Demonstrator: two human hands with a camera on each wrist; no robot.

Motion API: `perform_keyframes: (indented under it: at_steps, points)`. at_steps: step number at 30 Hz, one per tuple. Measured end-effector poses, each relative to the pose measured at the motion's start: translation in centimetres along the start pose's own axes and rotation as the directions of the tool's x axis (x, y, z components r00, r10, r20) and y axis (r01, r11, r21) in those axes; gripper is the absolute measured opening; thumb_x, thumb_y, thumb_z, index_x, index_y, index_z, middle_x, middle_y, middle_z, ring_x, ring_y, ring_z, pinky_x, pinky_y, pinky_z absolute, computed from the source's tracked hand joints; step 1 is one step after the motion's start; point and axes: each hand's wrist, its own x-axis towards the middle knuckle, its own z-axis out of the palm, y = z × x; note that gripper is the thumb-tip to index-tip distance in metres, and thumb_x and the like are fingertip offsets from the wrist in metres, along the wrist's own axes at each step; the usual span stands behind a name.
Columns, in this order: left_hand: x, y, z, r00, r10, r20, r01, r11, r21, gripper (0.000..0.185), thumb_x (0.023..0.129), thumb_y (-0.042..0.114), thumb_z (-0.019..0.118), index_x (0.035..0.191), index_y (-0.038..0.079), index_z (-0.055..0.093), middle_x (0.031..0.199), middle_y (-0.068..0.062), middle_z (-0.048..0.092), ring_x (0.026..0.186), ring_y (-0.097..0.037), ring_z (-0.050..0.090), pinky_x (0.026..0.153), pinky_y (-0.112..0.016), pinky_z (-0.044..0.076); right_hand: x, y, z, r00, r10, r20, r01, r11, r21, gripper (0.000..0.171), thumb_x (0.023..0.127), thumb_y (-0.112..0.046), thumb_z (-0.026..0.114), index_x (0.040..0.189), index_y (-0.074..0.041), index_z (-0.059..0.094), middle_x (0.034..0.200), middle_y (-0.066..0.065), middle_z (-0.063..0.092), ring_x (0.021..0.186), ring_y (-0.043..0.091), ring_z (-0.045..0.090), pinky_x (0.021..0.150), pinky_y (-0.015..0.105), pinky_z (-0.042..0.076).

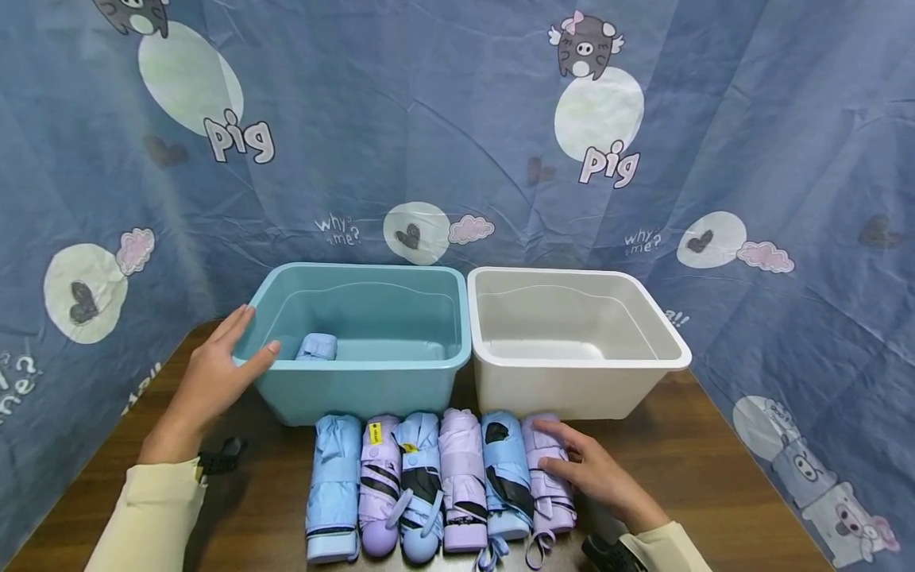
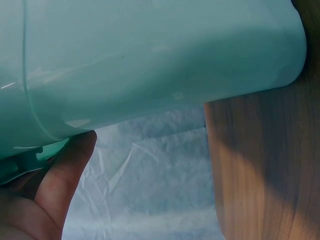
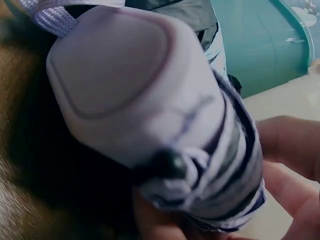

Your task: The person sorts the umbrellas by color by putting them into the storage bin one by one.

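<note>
At the left end of the blue-green bin [image 1: 357, 393], my left hand [image 1: 214, 373] holds the rim, its thumb by the front corner. The left wrist view shows a finger [image 2: 67, 175] tucked against the rim's underside. A light blue folded umbrella [image 1: 317, 347] lies inside that bin. Low on the right, my right hand [image 1: 596, 473] grips the rightmost folded umbrella [image 1: 552, 500], pale purple with a wrist strap. In the right wrist view the umbrella's flat handle end [image 3: 115, 65] faces the camera, with fingers on both sides of its wrapped cloth.
A white bin [image 1: 557, 393] stands against the blue-green one. Several folded umbrellas, such as a light blue one [image 1: 333, 485] and a purple one [image 1: 463, 477], lie side by side in front on the wooden table [image 1: 686, 453]. A printed blue cloth [image 1: 457, 127] hangs behind.
</note>
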Motion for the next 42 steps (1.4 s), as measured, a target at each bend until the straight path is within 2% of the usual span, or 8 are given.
perform_keyframes:
  at_steps: [3,10,16,21,27,37,42]
  points:
    - [0.2,0.0,-0.1,1.000,0.006,-0.002,-0.006,1.000,0.008,0.081,0.094,0.044,0.057,0.154,0.004,0.018,0.160,-0.017,0.013,0.137,-0.053,0.021,0.097,-0.074,0.023,0.2,0.2,-0.2,1.000,-0.017,-0.004,0.017,1.000,0.006,0.052,0.089,-0.006,0.066,0.137,0.002,0.049,0.123,0.030,0.052,0.092,0.027,0.057,0.070,0.034,0.053]
    - [0.3,-0.2,-0.3,1.000,-0.007,-0.001,0.007,1.000,0.010,0.081,0.094,0.045,0.056,0.154,0.006,0.017,0.161,-0.015,0.011,0.138,-0.052,0.018,0.098,-0.074,0.022,0.3,0.0,-0.6,0.998,0.027,-0.061,-0.025,0.999,0.035,0.051,0.085,-0.003,0.068,0.134,0.001,0.053,0.115,0.027,0.057,0.090,0.025,0.058,0.070,0.035,0.053]
    - [0.1,-0.2,-0.1,1.000,-0.015,0.011,0.015,1.000,0.004,0.082,0.094,0.045,0.057,0.154,0.006,0.017,0.160,-0.016,0.011,0.138,-0.053,0.019,0.096,-0.075,0.023,-0.7,-0.3,-1.1,0.990,0.078,-0.116,-0.067,0.993,0.099,0.052,0.084,-0.001,0.068,0.134,-0.001,0.054,0.114,0.026,0.057,0.090,0.026,0.059,0.070,0.038,0.054]
    - [-0.1,-0.3,0.1,1.000,-0.001,0.006,0.002,1.000,-0.008,0.081,0.094,0.043,0.057,0.154,0.005,0.018,0.160,-0.017,0.012,0.138,-0.053,0.019,0.097,-0.075,0.022,-1.6,-0.5,-1.4,0.988,0.077,-0.135,-0.060,0.990,0.127,0.053,0.084,0.000,0.068,0.134,0.000,0.052,0.114,0.027,0.057,0.089,0.028,0.060,0.069,0.040,0.055]
    - [0.1,-0.2,0.1,1.000,0.002,0.007,-0.002,1.000,-0.010,0.081,0.094,0.043,0.057,0.154,0.004,0.017,0.160,-0.017,0.011,0.138,-0.052,0.019,0.098,-0.074,0.022,-2.3,-2.1,-1.9,0.980,0.100,-0.170,-0.072,0.984,0.164,0.054,0.084,-0.001,0.069,0.135,-0.004,0.052,0.113,0.025,0.057,0.089,0.028,0.061,0.070,0.042,0.055]
    - [-0.2,-0.2,0.0,0.999,-0.024,0.023,0.024,1.000,0.001,0.083,0.094,0.046,0.057,0.154,0.005,0.016,0.160,-0.017,0.010,0.138,-0.053,0.019,0.096,-0.075,0.023,-3.4,-3.8,-2.3,0.986,0.062,-0.157,-0.036,0.986,0.164,0.053,0.085,-0.004,0.069,0.136,-0.005,0.051,0.114,0.023,0.057,0.091,0.027,0.063,0.071,0.042,0.056]
    - [0.0,-0.2,0.0,1.000,-0.001,0.011,0.000,1.000,0.006,0.082,0.094,0.044,0.057,0.154,0.005,0.017,0.160,-0.017,0.011,0.138,-0.052,0.019,0.098,-0.075,0.022,-3.7,-4.6,-2.7,0.986,0.020,-0.163,0.005,0.988,0.153,0.052,0.086,-0.004,0.069,0.135,-0.005,0.052,0.114,0.024,0.056,0.091,0.027,0.064,0.071,0.042,0.056]
